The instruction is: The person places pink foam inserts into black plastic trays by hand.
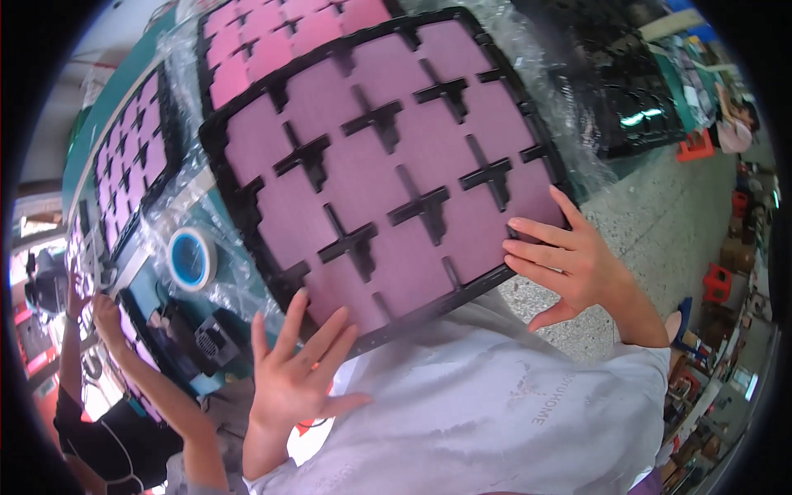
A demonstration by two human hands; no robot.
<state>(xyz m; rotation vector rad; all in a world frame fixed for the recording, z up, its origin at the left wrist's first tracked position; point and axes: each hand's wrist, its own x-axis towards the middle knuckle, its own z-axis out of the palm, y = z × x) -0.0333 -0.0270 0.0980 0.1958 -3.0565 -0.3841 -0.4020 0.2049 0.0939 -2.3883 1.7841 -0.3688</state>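
Note:
A large black tray (417,120) with a pinkish-purple floor and black cross-shaped dividers lies tilted in front of me. At its near left corner is my left hand (295,384), fingers spread and stretched, the tips at or just over the black rim. My right hand (582,264) is on the near right corner, its fingers laid out across the rim and pink floor, thumb apart. Neither hand is wrapped round anything. Beyond this tray, a brighter pink tray (264,37) of the same pattern is partly hidden under or behind it.
Clear plastic film (202,214) lies under the trays. To the left are a white-and-blue tape roll (191,258), a black device (216,338) and another pink tray (136,161). Another person's arm (157,384) reaches in there. Shiny black trays (623,91) are stacked at far right.

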